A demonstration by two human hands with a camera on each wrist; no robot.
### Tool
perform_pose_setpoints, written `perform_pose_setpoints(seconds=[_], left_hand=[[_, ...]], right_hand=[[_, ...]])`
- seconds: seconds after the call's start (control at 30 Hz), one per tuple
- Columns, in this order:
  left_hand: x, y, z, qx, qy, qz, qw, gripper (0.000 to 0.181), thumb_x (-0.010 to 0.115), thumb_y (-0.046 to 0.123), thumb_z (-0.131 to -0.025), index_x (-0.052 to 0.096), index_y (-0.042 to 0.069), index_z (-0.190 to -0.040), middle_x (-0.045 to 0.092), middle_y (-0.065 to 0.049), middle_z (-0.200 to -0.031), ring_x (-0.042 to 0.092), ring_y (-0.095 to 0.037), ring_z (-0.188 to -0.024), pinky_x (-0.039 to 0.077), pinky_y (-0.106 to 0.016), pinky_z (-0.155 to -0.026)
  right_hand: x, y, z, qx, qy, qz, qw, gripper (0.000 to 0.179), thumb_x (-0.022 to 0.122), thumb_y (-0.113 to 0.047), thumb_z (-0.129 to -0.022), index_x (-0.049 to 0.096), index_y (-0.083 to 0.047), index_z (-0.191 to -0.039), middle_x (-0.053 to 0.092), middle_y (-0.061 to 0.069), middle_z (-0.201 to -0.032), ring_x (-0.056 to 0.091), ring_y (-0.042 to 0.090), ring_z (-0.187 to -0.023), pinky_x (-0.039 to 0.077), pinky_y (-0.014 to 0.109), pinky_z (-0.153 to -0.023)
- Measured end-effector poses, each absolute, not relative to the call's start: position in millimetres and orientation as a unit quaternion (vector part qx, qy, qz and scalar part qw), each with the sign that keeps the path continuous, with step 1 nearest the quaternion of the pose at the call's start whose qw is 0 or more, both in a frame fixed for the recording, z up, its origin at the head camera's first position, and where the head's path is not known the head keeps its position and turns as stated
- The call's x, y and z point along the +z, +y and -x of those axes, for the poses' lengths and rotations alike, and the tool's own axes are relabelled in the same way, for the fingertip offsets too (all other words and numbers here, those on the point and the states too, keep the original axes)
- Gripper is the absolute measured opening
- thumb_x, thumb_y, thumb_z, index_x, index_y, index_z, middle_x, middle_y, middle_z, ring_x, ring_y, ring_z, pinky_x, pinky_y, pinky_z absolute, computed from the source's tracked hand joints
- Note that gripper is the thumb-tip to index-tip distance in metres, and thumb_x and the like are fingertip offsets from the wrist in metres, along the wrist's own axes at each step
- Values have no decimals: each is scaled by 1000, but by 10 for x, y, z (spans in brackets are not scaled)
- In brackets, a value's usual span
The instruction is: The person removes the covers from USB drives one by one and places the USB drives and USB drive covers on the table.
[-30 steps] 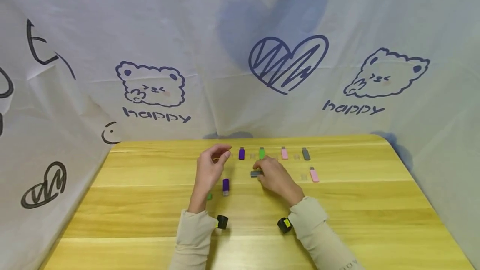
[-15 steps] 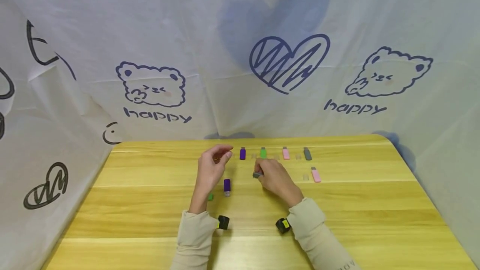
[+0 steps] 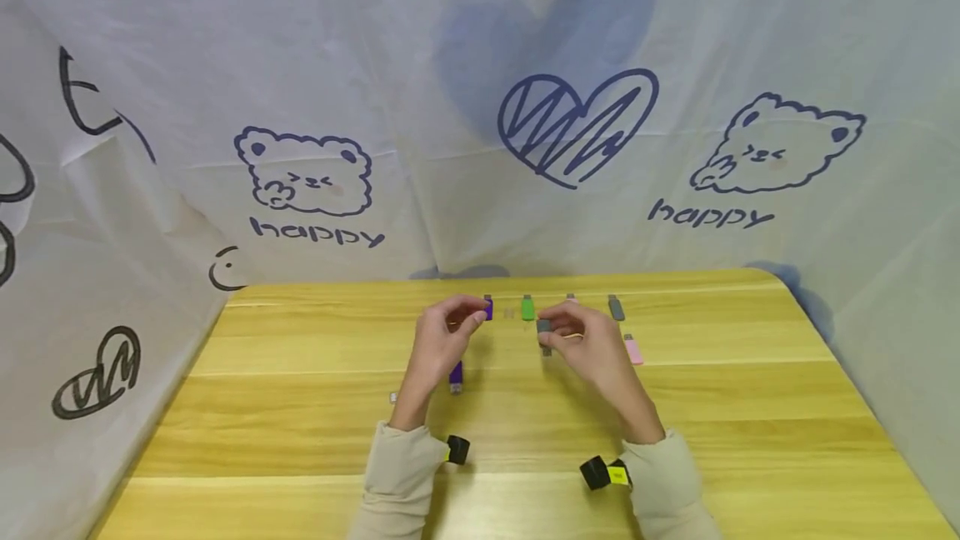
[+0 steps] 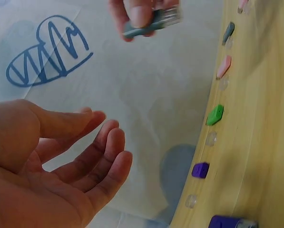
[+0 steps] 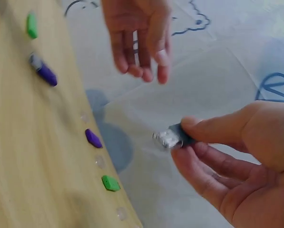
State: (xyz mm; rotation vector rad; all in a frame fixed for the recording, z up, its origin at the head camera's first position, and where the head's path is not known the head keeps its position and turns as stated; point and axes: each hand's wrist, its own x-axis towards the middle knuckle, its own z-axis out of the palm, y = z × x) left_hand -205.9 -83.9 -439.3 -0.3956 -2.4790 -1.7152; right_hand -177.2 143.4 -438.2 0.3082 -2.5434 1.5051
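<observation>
My right hand [image 3: 600, 348] pinches a grey USB stick [image 3: 544, 327] between thumb and fingers, held up over the table. In the right wrist view a clear cap [image 5: 166, 138] sits over its metal plug, which points toward my left hand. The left hand [image 3: 446, 336] hangs to the left of it with relaxed, slightly bent fingers and nothing between them. It partly covers a purple USB stick [image 3: 488, 311] in this view. A second, capped purple USB stick [image 3: 456, 377] lies below the left hand. The left forearm hides most of a green USB stick [image 5: 31, 25].
Along the table's [image 3: 750, 407] back edge lie green [image 3: 528, 308], pink [image 3: 572, 297] and grey [image 3: 616, 307] USB sticks with clear caps [image 4: 211, 138] beside them. One more pink USB stick [image 3: 634, 350] lies behind my right hand. A printed cloth [image 3: 420, 190] hangs behind.
The right hand has picked the grey USB stick up from the table, turned it upright and moved right with it. My left hand has shifted slightly right, its fingers still relaxed.
</observation>
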Motion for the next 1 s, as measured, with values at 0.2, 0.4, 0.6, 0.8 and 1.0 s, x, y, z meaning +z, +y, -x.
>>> perform_pose_setpoints(seconds=[0.2,0.4,0.6,0.8,1.0], left_hand=[[-4387,-720,2005,-564,-808,172,9,16,67,8,-100,75,3,-112,73,-13,-111,69,-28,-102,57,-44,-91],[-4374,-600,1963,-576,-789,212,-41,15,70,9,-99,75,1,-110,74,-13,-106,72,-27,-95,59,-37,-85],[-4374,-511,1934,-618,-756,205,-71,15,70,9,-98,72,-2,-109,74,-15,-102,71,-38,-96,57,-52,-86],[-4391,-487,1944,-637,-747,184,-44,10,71,2,-96,71,-4,-105,71,-16,-99,71,-29,-92,59,-33,-80],[-4378,-480,1938,-625,-759,182,-18,8,70,0,-96,71,-3,-104,69,-14,-100,69,-24,-92,59,-27,-78]], right_hand=[[-4314,1513,1734,589,-803,-58,67,23,79,-6,-91,68,-1,-111,67,14,-115,70,30,-102,57,24,-82],[-4322,1517,1726,633,-768,-66,72,27,76,-6,-94,65,2,-116,64,19,-121,68,33,-109,57,24,-87],[-4342,1501,1728,649,-747,-100,104,22,77,-3,-92,67,6,-109,65,20,-114,70,33,-107,58,27,-87],[-4321,1501,1718,655,-746,-93,77,18,80,-2,-89,69,3,-102,68,18,-109,72,30,-100,60,31,-82],[-4300,1464,1717,624,-773,-96,55,12,78,-1,-90,74,0,-101,72,16,-106,74,30,-97,60,29,-80]])
